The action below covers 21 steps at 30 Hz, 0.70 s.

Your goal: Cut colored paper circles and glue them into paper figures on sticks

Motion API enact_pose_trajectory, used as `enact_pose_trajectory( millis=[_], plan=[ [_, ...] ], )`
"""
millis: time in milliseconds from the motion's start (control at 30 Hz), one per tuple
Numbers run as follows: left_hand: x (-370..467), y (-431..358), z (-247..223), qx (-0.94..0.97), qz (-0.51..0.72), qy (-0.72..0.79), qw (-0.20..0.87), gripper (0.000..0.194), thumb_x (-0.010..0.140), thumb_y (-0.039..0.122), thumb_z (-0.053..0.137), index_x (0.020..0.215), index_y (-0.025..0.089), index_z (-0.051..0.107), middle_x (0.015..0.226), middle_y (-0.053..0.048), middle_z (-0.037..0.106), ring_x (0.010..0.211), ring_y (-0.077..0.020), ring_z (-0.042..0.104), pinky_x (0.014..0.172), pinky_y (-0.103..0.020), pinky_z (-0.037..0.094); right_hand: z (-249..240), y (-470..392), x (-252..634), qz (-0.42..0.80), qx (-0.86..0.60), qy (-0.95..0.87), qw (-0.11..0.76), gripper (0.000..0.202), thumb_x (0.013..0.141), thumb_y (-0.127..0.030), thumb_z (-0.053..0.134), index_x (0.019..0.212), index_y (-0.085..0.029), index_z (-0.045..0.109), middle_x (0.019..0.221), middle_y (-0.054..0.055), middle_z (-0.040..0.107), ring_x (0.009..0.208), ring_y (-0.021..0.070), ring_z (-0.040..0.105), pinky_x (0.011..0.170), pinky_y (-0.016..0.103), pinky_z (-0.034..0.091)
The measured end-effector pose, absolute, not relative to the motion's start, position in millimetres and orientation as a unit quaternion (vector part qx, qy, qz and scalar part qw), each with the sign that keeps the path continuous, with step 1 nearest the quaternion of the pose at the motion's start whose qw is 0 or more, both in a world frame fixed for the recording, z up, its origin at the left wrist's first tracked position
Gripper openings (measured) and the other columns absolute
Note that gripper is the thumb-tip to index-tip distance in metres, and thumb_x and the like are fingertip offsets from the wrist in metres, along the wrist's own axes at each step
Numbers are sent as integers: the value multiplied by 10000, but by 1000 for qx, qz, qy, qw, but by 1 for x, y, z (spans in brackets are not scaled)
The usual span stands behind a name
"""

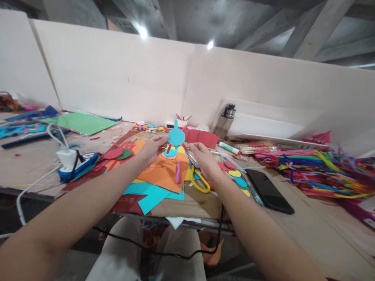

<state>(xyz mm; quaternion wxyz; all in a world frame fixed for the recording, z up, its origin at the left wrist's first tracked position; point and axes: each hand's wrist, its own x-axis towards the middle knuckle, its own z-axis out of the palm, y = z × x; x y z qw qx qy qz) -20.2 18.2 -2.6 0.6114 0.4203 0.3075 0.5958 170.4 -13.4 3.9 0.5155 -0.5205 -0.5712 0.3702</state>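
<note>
Holding a blue paper disc [176, 137] up over the desk [307, 218], pinched at its left edge by the left hand [150, 150], fingers closed on it. Right hand [202, 156] just beside the disc's lower right, fingers loosely curled; cannot tell whether touching the disc or gripping anything. Disc raised above a pile of orange paper [164, 173] and turquoise sheets [152, 193], with a red-and-blue cut-out shape right under it. Yellow-handled scissors [199, 181] lying just beside the right wrist, a pink stick [177, 173] on the orange paper between the two forearms. Small coloured paper circles [236, 175] near the right wrist, a black phone [269, 190] beyond them, a glue stick [228, 147] farther back. Bundle of bright pipe cleaners [319, 171] spread along the right side. White plug and blue device [74, 160] to the left, a green sheet [82, 123] behind them, a steel bottle [225, 121] by the white partition.
</note>
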Motion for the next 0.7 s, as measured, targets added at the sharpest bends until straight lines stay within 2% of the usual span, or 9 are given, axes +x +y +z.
enact_pose_trajectory(
  millis=[67,167,333,500,700],
  plan=[
    [-19,17,-3,442,580,304,613,437,478,414,900,704,122,667,609,27,561,546,-47,481,499,-176,369,5,-16,168,421,-481,-550,538,377,722,-556,642,851,-205,595,901,23,679,847,169,583,715,278,428],
    [-17,16,-5,456,566,304,616,459,464,433,905,714,123,679,598,29,551,546,-48,472,513,-182,379,8,-21,165,458,-444,-540,550,371,683,-539,692,830,-202,642,875,22,700,848,168,588,753,284,425],
    [-16,16,-7,476,550,295,619,458,480,453,897,700,118,676,576,25,538,536,-56,461,517,-198,377,8,-21,167,483,-425,-545,538,348,651,-523,737,780,-206,675,792,20,710,834,185,612,722,292,419],
    [-17,16,-7,487,532,297,626,454,532,462,875,764,117,694,622,12,559,559,-66,471,527,-209,374,4,-17,170,515,-405,-539,529,299,653,-488,742,764,-217,682,795,28,723,802,196,627,693,303,434],
    [-18,16,-5,501,515,289,632,411,560,430,867,722,106,673,601,6,548,548,-70,460,526,-220,353,4,-17,169,546,-364,-523,544,226,647,-418,765,740,-224,694,805,28,729,780,196,638,708,315,455]
  ],
)
